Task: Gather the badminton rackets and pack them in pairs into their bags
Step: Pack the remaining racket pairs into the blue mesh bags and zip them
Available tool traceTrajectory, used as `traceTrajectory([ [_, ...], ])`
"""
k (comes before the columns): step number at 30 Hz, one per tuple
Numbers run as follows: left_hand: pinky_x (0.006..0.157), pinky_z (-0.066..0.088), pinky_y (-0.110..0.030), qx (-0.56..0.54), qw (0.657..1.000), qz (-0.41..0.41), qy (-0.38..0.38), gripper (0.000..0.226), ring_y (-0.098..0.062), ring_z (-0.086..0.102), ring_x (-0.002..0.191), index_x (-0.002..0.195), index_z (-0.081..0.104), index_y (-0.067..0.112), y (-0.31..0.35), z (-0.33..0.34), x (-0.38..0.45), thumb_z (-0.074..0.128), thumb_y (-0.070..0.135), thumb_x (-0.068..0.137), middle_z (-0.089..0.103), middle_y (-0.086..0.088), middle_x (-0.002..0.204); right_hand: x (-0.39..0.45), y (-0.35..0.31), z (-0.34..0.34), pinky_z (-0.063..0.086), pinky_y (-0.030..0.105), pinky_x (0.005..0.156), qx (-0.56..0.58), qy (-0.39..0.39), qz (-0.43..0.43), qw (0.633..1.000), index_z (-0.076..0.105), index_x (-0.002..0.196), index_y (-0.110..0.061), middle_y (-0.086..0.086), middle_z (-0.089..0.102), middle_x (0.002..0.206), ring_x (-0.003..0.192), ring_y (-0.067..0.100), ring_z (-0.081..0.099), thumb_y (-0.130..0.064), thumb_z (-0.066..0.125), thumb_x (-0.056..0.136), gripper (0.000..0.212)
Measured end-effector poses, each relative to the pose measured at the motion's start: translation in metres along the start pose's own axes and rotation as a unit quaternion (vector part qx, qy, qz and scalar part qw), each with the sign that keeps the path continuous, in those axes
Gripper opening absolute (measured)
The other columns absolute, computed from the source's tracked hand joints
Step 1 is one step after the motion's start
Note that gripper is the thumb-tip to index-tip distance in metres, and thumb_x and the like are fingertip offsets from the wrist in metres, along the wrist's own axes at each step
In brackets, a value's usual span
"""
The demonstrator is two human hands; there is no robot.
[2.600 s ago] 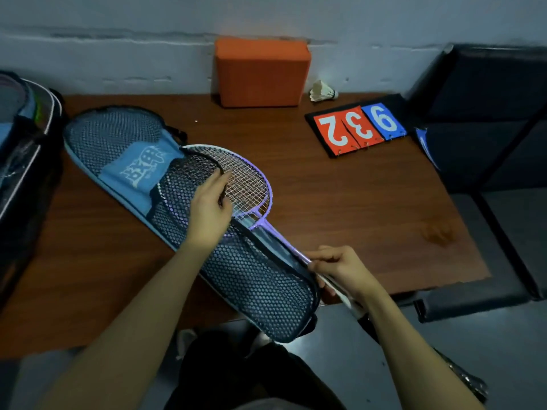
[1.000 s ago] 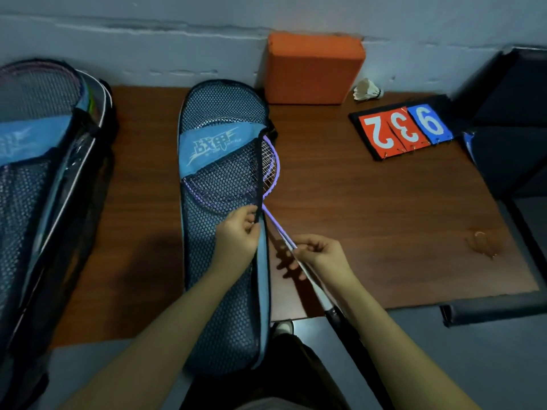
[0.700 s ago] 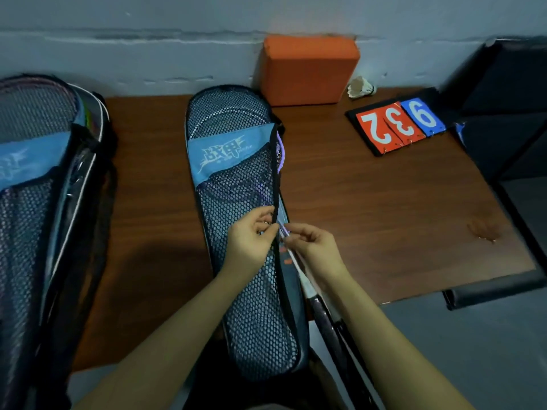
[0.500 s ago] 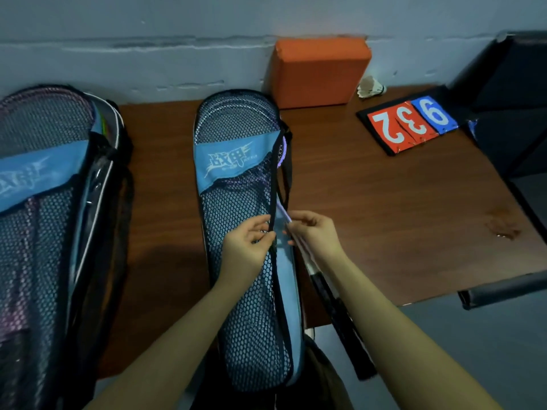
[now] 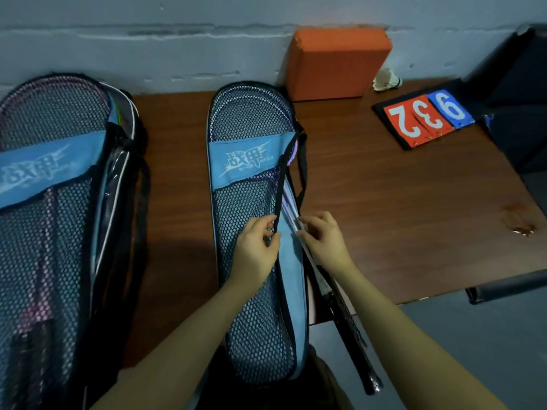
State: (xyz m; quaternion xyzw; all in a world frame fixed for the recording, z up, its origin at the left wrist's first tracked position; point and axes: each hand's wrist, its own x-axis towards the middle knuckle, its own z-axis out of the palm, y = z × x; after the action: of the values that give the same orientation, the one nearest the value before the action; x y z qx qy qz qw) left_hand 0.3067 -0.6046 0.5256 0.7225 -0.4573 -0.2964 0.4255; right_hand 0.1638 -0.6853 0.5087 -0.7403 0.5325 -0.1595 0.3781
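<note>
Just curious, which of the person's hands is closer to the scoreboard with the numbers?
Right. The right hand lies on the racket shaft, on the side toward the scoreboard; the left hand pinches the bag's edge farther away.

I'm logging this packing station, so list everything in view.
racket bag: one, blue mesh with black trim, table centre, open along its right edge
racket: one, purple frame with black grip, head inside that bag, handle sticking out past the table edge
second racket bag: one, blue mesh, table left, rackets inside
foam block: one, orange, against the wall
shuttlecock: one, white, right of block
scoreboard: one, red and blue cards, far right
table: one, brown wood
left hand: pinches bag's black edge
right hand: holds racket shaft
</note>
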Motion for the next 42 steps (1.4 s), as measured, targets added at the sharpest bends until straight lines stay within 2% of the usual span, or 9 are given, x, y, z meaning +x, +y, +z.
traceTrajectory([
  [7, 0.09, 0.047, -0.038, 0.188, 0.978, 0.089, -0.025, 0.059, -0.029, 0.052, 0.106, 0.127, 0.049, 0.002, -0.011, 0.013, -0.051, 0.05, 0.042, 0.084, 0.054, -0.013, 0.115, -0.076, 0.018, -0.022, 0.05, 0.04, 0.079, -0.077, 0.0, -0.046, 0.996, 0.062, 0.118, -0.018, -0.001, 0.055, 0.103, 0.097, 0.021, 0.056, -0.02, 0.058, 0.089, 0.029],
  [14, 0.092, 0.043, -0.033, 0.266, 0.96, -0.007, -0.082, 0.059, -0.024, 0.047, 0.108, 0.134, 0.041, 0.008, -0.009, 0.047, -0.126, 0.063, 0.032, 0.085, 0.05, -0.009, 0.118, -0.149, 0.059, -0.043, 0.055, 0.035, 0.083, 0.037, 0.003, 0.06, 0.998, 0.066, 0.108, -0.024, -0.011, 0.06, 0.099, 0.089, 0.007, 0.063, -0.034, 0.07, 0.081, 0.029],
  [17, 0.077, 0.048, -0.037, 0.314, 0.946, -0.002, -0.074, 0.056, -0.03, 0.054, 0.092, 0.123, 0.052, 0.002, -0.009, 0.056, -0.142, 0.074, 0.02, 0.075, 0.055, -0.015, 0.102, -0.162, 0.071, -0.047, 0.055, 0.041, 0.082, 0.037, -0.035, 0.094, 0.994, 0.062, 0.115, -0.021, -0.003, 0.066, 0.107, 0.093, 0.012, 0.065, -0.052, 0.07, 0.075, 0.051],
  [20, 0.063, 0.053, -0.044, 0.293, 0.954, 0.014, -0.057, 0.051, -0.037, 0.056, 0.076, 0.113, 0.057, -0.007, -0.012, 0.063, -0.142, 0.072, -0.002, 0.064, 0.056, -0.022, 0.087, -0.164, 0.074, -0.045, 0.055, 0.043, 0.076, -0.018, -0.072, 0.108, 0.991, 0.054, 0.115, -0.017, 0.0, 0.067, 0.099, 0.086, 0.019, 0.064, -0.062, 0.069, 0.069, 0.065],
  [24, 0.085, 0.047, -0.043, 0.222, 0.974, -0.04, -0.025, 0.046, -0.04, 0.053, 0.098, 0.123, 0.051, -0.006, -0.006, 0.066, -0.138, 0.05, -0.012, 0.078, 0.054, -0.026, 0.109, -0.172, 0.073, -0.039, 0.053, 0.041, 0.075, 0.043, -0.102, 0.1, 0.989, 0.047, 0.106, -0.012, 0.001, 0.065, 0.096, 0.088, 0.023, 0.064, -0.047, 0.073, 0.074, 0.055],
  [28, 0.079, 0.034, -0.013, 0.138, 0.986, -0.071, 0.064, 0.043, -0.024, 0.053, 0.091, 0.118, 0.057, -0.003, 0.006, 0.06, -0.146, 0.049, -0.012, 0.077, 0.058, -0.02, 0.103, -0.191, 0.09, -0.045, 0.043, 0.03, 0.097, 0.161, -0.178, 0.067, 0.968, 0.035, 0.133, -0.023, -0.004, 0.051, 0.129, 0.119, 0.014, 0.051, -0.03, 0.079, 0.073, 0.075],
  [33, 0.071, 0.042, -0.013, 0.07, 0.989, -0.071, 0.106, 0.036, -0.015, 0.053, 0.078, 0.111, 0.063, 0.001, 0.01, 0.053, -0.154, 0.054, -0.009, 0.077, 0.06, -0.013, 0.091, -0.21, 0.103, -0.052, 0.028, 0.028, 0.108, 0.127, -0.267, 0.013, 0.955, 0.011, 0.146, -0.034, -0.017, 0.018, 0.148, 0.133, 0.006, 0.026, -0.021, 0.085, 0.066, 0.109],
  [39, 0.072, 0.046, -0.017, 0.032, 0.991, -0.081, 0.101, 0.033, -0.015, 0.054, 0.076, 0.107, 0.065, 0.002, 0.011, 0.046, -0.159, 0.056, -0.009, 0.078, 0.06, -0.009, 0.089, -0.213, 0.096, -0.044, 0.034, 0.008, 0.096, 0.112, -0.215, 0.005, 0.97, 0.016, 0.145, -0.031, -0.016, 0.03, 0.139, 0.122, 0.003, 0.037, -0.015, 0.085, 0.066, 0.106],
  [42, 0.073, 0.047, -0.011, 0.022, 0.993, -0.062, 0.097, 0.031, -0.013, 0.056, 0.076, 0.108, 0.065, 0.004, 0.016, 0.043, -0.161, 0.058, -0.007, 0.079, 0.06, -0.006, 0.088, -0.216, 0.085, -0.041, 0.046, 0.022, 0.092, 0.183, -0.16, 0.038, 0.969, 0.024, 0.14, -0.033, -0.02, 0.042, 0.128, 0.108, 0.012, 0.053, -0.014, 0.085, 0.066, 0.098],
])
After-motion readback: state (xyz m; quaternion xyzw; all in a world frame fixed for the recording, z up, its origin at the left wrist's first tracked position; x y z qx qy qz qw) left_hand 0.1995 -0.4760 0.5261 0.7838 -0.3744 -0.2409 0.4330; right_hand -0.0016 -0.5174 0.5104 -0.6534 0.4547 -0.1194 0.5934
